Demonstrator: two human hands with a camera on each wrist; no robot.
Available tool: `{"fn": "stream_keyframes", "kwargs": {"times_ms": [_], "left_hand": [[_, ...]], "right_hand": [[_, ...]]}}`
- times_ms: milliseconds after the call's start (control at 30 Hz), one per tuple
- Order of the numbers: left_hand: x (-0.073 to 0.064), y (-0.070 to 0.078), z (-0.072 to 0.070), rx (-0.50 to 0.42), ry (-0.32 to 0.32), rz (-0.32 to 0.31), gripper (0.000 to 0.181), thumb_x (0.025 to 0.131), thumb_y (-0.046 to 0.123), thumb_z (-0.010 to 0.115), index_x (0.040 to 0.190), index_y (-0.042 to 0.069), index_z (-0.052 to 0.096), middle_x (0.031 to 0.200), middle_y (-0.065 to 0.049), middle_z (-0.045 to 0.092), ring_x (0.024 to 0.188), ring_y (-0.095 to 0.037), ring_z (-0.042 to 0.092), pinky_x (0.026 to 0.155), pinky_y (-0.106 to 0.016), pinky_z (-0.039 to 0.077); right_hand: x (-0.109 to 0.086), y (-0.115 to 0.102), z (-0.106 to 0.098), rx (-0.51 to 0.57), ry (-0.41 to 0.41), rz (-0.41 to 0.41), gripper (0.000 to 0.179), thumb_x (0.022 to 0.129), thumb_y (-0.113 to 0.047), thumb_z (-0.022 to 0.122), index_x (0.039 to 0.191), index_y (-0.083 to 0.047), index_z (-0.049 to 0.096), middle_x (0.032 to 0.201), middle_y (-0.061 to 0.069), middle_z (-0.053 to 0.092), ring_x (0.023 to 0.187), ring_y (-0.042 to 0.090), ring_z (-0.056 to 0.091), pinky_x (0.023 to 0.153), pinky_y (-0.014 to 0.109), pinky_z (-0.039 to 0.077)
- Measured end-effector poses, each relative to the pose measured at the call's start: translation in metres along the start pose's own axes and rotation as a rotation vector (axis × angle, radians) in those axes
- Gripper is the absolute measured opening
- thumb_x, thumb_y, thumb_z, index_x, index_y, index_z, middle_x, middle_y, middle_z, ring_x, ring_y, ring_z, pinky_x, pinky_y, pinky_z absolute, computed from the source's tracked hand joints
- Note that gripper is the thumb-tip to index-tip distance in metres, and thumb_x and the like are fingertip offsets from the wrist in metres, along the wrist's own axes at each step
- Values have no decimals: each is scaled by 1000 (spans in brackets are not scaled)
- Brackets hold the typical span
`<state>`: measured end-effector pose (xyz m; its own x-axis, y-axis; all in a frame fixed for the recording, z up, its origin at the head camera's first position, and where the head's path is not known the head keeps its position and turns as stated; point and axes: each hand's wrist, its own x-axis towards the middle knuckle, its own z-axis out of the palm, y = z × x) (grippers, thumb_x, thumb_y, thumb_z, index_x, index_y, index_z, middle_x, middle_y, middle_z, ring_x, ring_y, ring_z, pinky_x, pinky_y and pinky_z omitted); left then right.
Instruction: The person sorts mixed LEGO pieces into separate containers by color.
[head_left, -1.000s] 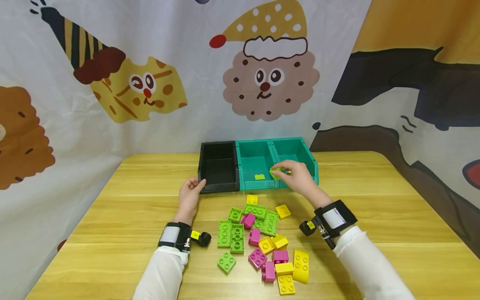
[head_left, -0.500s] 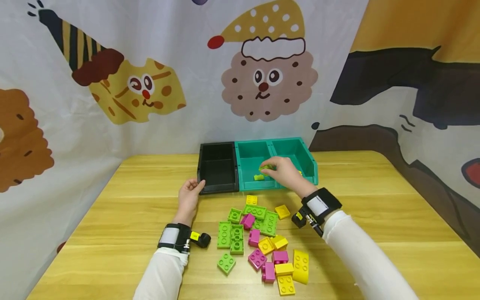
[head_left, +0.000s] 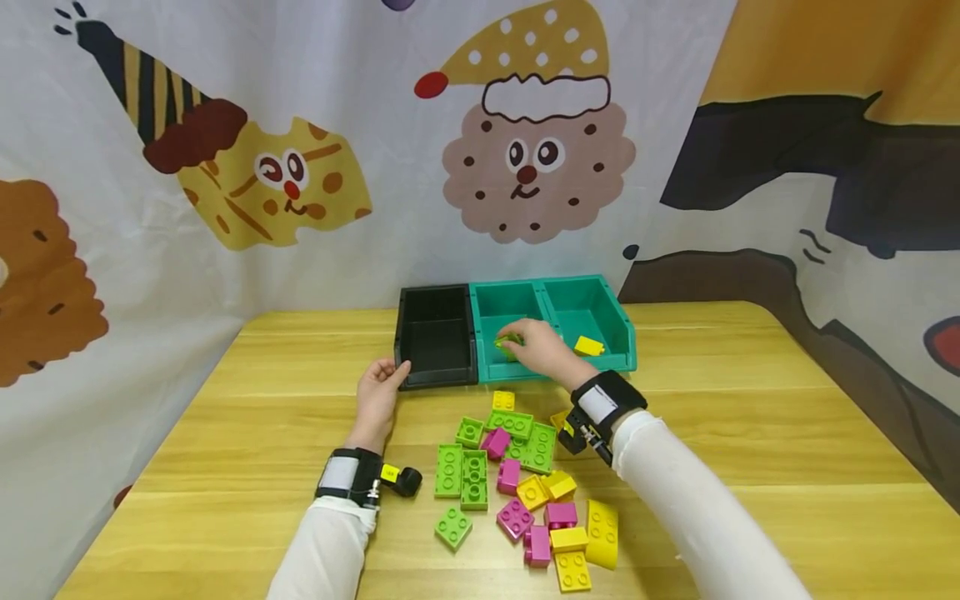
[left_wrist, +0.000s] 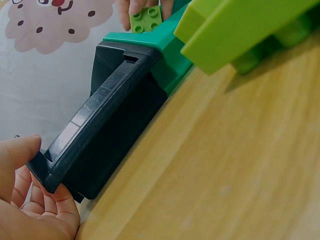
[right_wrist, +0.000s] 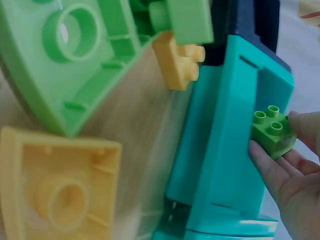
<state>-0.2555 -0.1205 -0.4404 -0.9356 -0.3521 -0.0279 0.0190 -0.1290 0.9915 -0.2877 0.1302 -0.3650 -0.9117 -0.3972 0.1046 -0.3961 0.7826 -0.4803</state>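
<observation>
A white cloth backdrop [head_left: 405, 167] with cartoon prints hangs behind the wood-grain table [head_left: 262, 458]. My right hand [head_left: 543, 348] pinches a studded lime-green plastic brick [right_wrist: 275, 132] between thumb and fingers, positioned at the middle teal plastic bin [head_left: 517, 372]. Whether the brick touches the bin, I cannot tell. My left hand [head_left: 375, 392] grips the near left corner of the black plastic bin [head_left: 435, 369]. A yellow plastic brick [head_left: 589, 346] lies in the right-hand teal plastic bin [head_left: 585, 308]. Loose green, pink and yellow plastic bricks [head_left: 508, 475] lie on the table, in front of the bins.
</observation>
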Motion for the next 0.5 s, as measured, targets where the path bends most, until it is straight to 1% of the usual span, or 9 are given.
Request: {"fn": "stream_keyframes", "kwargs": {"times_ms": [67,200,300,500], "left_hand": [[0,0,0,7,0,-1,14,88,8,66,90,5,53,82,3,42,80,-10,41,66,-17,37],[0,1,-1,16,1,-3,14,88,8,66,91,5,53,82,3,42,80,-11,41,66,-17,37],[0,1,-1,17,0,1,14,88,9,67,91,4,54,82,3,42,80,-10,41,66,-17,37],[0,1,-1,7,-6,5,13,87,8,67,89,5,54,80,3,42,78,-10,42,65,-18,38]], "right_hand": [[1,-1,4,-16,5,-13,26,96,-16,56,118,-7,64,121,12,63,104,25,59,81,36,48],[4,-4,10,-48,-15,-30,24,95,-14,57,117,-8,65,120,11,63,109,27,58,88,38,49],[7,-5,12,-64,-36,-37,24,95,-14,58,117,-8,65,119,11,63,111,27,58,91,39,49],[6,1,17,-120,-103,-58,23,96,-12,56,116,-6,66,117,12,65,108,26,60,89,37,50]]}}
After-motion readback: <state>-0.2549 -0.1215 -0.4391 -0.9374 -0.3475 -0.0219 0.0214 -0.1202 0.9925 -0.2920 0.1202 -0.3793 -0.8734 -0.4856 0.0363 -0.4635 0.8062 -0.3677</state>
